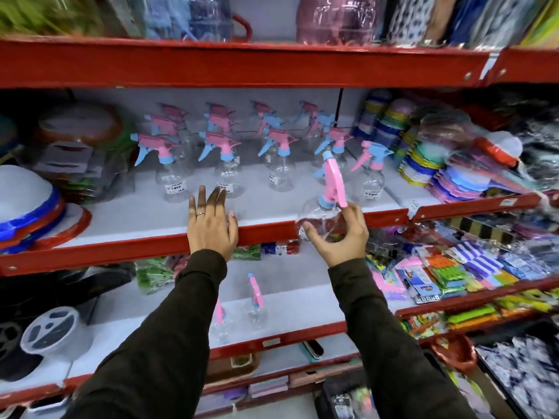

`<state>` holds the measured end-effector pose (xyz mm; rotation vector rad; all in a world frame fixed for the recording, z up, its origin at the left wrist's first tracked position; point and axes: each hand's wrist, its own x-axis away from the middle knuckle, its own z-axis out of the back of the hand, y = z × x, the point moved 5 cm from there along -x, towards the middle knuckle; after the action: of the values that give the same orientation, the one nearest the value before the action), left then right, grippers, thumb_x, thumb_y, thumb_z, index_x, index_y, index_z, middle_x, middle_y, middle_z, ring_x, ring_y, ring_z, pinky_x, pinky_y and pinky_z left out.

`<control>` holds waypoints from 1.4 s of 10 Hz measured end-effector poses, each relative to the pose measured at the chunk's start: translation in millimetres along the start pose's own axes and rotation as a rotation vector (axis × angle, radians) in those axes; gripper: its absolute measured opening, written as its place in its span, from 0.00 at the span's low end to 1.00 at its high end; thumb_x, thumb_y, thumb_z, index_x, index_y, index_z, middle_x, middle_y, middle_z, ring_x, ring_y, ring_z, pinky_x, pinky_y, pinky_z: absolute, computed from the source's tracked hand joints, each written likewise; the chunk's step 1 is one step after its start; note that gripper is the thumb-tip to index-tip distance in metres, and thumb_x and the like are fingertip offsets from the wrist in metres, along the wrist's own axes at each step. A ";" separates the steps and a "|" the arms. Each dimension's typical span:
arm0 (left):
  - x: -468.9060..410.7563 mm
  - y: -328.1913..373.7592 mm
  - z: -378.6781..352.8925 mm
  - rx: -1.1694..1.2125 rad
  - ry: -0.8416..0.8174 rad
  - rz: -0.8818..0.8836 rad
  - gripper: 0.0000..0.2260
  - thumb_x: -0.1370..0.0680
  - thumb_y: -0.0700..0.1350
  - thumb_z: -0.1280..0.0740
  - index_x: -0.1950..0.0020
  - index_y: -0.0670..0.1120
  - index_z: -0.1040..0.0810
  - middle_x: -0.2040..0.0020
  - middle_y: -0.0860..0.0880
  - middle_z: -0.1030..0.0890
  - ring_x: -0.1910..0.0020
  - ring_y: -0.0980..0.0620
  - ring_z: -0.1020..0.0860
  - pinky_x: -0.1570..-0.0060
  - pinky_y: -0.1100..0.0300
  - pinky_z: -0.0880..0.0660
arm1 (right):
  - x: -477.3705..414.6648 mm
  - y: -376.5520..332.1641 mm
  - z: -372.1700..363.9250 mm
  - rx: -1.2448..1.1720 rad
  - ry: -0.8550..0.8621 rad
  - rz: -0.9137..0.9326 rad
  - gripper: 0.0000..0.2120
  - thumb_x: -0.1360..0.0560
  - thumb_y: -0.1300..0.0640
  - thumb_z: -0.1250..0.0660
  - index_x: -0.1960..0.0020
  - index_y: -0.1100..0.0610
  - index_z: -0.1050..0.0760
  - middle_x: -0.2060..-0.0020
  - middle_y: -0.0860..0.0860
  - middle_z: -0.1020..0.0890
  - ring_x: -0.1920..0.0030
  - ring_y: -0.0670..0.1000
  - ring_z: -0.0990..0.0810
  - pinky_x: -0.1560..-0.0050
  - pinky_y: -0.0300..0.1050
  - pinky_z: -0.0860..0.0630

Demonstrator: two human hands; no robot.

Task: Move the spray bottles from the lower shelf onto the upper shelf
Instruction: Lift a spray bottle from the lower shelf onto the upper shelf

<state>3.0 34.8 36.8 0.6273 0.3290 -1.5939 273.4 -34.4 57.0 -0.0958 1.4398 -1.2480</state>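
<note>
My right hand grips a clear spray bottle with a pink trigger and blue collar, held at the front edge of the upper shelf. My left hand rests flat and empty on that shelf's front, fingers spread, just in front of a standing bottle. Several clear bottles with pink and blue heads stand in rows on the upper shelf. Two spray bottles remain on the lower shelf: one upright, another partly hidden by my left sleeve.
Stacked coloured plates fill the upper shelf's right side, bowls and lids its left. Packaged goods crowd the lower shelf at right. A red shelf beam runs overhead with jugs above it.
</note>
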 end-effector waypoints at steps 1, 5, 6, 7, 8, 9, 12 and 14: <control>0.2 -0.9 -0.4 0.014 -0.001 0.001 0.27 0.20 0.51 0.50 0.24 0.42 0.34 0.23 0.44 0.32 0.20 0.43 0.44 0.20 0.46 0.54 | -23.7 -2.3 -10.5 0.009 -0.005 -0.010 0.28 0.38 0.43 0.22 0.42 0.53 0.23 0.52 0.45 0.26 0.55 0.44 0.25 0.51 0.26 0.31; -0.2 -0.4 0.2 0.001 -0.015 -0.011 0.27 0.20 0.52 0.52 0.24 0.41 0.34 0.23 0.45 0.32 0.19 0.43 0.45 0.20 0.45 0.52 | -71.9 11.3 -69.8 0.057 -0.233 -0.187 0.32 0.39 0.39 0.22 0.39 0.49 0.25 0.46 0.49 0.21 0.49 0.51 0.22 0.47 0.45 0.21; -0.2 -0.2 0.2 -0.001 -0.014 -0.012 0.27 0.20 0.52 0.53 0.24 0.42 0.33 0.23 0.46 0.32 0.19 0.43 0.45 0.21 0.45 0.52 | -71.9 16.3 -75.8 0.037 -0.274 -0.248 0.32 0.39 0.43 0.19 0.40 0.50 0.26 0.47 0.49 0.20 0.49 0.54 0.20 0.46 0.48 0.21; -0.5 -0.1 -0.6 -0.008 -0.016 -0.019 0.28 0.20 0.52 0.53 0.24 0.42 0.34 0.22 0.46 0.33 0.19 0.44 0.46 0.20 0.46 0.54 | -69.0 18.5 -78.4 0.033 -0.282 -0.281 0.32 0.40 0.45 0.18 0.42 0.52 0.27 0.47 0.49 0.19 0.49 0.53 0.20 0.46 0.47 0.21; -0.4 -0.4 -1.2 -0.009 -0.011 -0.022 0.27 0.20 0.52 0.53 0.24 0.42 0.33 0.23 0.46 0.32 0.19 0.43 0.46 0.21 0.45 0.51 | -65.6 19.3 -79.6 0.029 -0.285 -0.288 0.31 0.38 0.46 0.19 0.42 0.53 0.28 0.47 0.48 0.20 0.49 0.52 0.20 0.47 0.43 0.23; -0.6 -0.8 -2.3 -0.017 -0.009 -0.022 0.28 0.20 0.52 0.53 0.24 0.42 0.33 0.23 0.46 0.32 0.19 0.43 0.46 0.21 0.45 0.52 | -62.8 21.2 -80.7 0.035 -0.298 -0.290 0.29 0.36 0.48 0.21 0.40 0.54 0.29 0.46 0.49 0.21 0.49 0.52 0.21 0.45 0.41 0.25; -0.9 -1.1 -2.1 -0.013 0.002 -0.021 0.27 0.20 0.52 0.52 0.26 0.42 0.31 0.24 0.46 0.31 0.19 0.43 0.44 0.21 0.47 0.54 | -63.4 19.2 -85.2 0.120 -0.258 -0.293 0.37 0.38 0.39 0.22 0.36 0.52 0.29 0.39 0.55 0.27 0.37 0.57 0.26 0.35 0.52 0.26; 0.5 -0.6 -1.4 -0.021 0.002 -0.022 0.27 0.20 0.52 0.52 0.26 0.42 0.31 0.23 0.46 0.31 0.19 0.43 0.44 0.21 0.48 0.57 | -63.5 21.5 -88.7 0.114 -0.249 -0.290 0.31 0.38 0.46 0.20 0.41 0.53 0.28 0.44 0.53 0.25 0.46 0.56 0.22 0.41 0.52 0.21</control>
<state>2.7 35.2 35.3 0.6108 0.3548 -1.6092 239.3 71.2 63.1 -0.3806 1.1641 -1.4945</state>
